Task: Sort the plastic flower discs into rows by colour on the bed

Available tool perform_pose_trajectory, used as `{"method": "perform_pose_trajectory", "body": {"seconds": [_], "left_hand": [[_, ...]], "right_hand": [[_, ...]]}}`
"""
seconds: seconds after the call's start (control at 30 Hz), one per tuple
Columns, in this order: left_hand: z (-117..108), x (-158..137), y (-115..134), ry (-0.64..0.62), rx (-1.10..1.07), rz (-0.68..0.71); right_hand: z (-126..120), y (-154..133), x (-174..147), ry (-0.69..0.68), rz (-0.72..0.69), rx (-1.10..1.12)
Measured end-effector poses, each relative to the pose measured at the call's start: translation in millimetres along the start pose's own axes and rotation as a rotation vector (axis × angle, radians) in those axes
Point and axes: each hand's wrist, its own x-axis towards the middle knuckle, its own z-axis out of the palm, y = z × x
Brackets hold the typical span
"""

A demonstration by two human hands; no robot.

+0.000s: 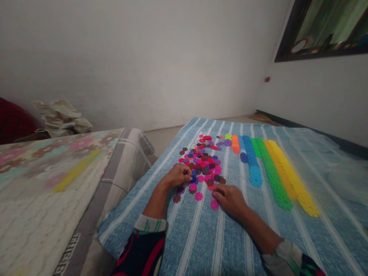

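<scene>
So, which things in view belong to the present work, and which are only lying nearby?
In the work:
- loose mixed discs
- disc rows grouped by colour
- blue striped cloth beneath them

Apparently just lying about:
- yellow strip, at left
- crumpled pale heap, behind it

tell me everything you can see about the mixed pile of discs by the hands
The mixed pile of discs is a loose scatter of small, flat, notched-edged rounds, apparently plastic, in pink, red, brown, purple and dark blue. They lie mostly flat, many overlapping, on the striped cloth, with strays around the edges. The left hand reaches its near left side; the right hand is at its near right edge. Whether the fingers grip any disc is too small to tell.
</scene>
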Motion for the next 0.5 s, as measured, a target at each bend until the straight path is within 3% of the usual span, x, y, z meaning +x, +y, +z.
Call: {"method": "perform_pose_trajectory", "body": {"seconds": [0.2, 0.5], "left_hand": [[1.1, -2.2, 2.6, -0.116, 0.020, -0.040], [4.0, 0.0, 4.3, -0.090, 0.064, -0.040]], "right_hand": [[0.4, 1.3, 0.4, 0.003, -0.010, -0.016], [0.5, 1.0, 1.0, -0.006, -0.009, -0.052]]}}
